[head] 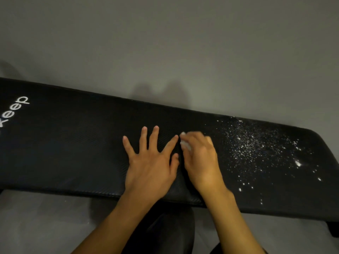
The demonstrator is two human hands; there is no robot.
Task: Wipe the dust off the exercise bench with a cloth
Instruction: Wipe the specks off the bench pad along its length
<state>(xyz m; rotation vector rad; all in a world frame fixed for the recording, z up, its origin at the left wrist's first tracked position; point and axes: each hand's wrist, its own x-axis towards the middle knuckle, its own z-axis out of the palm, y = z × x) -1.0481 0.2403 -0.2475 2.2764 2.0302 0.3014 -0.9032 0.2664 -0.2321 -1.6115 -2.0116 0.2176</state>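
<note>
Head view, looking down on a black bench [73,153] that runs from the left edge of frame to the right, its right end sitting lower in frame. Surface is padded with a fine woven texture. White "Keep" logo [15,110] at the left end, partly cut off by the frame.

Left hand [150,162]: flat on the bench near the middle of its length, palm down, fingers straight and spread wide, holding nothing. Fingertips point toward the far edge; the wrist crosses the near edge.

Right hand [200,158]: just beside the left, thumb side almost touching it. Fingers are curled down over a small white cloth [185,145] and press it to the bench. Only bits of the cloth show, at the fingertips and under the index side. Hand and cloth are slightly blurred.

Dust [256,143]: white specks scattered over the right part of the bench, from just right of the right hand nearly to the right end. Thickest toward the far edge, thinner toward the near edge, with one larger bright clump near the right end. The bench under and left of the hands looks dark and free of specks.

Grey floor [165,43] beyond and below the bench. A black bench foot [333,230] shows under the right end. Dark-clothed leg [165,231] between the forearms at the bottom of frame.
</note>
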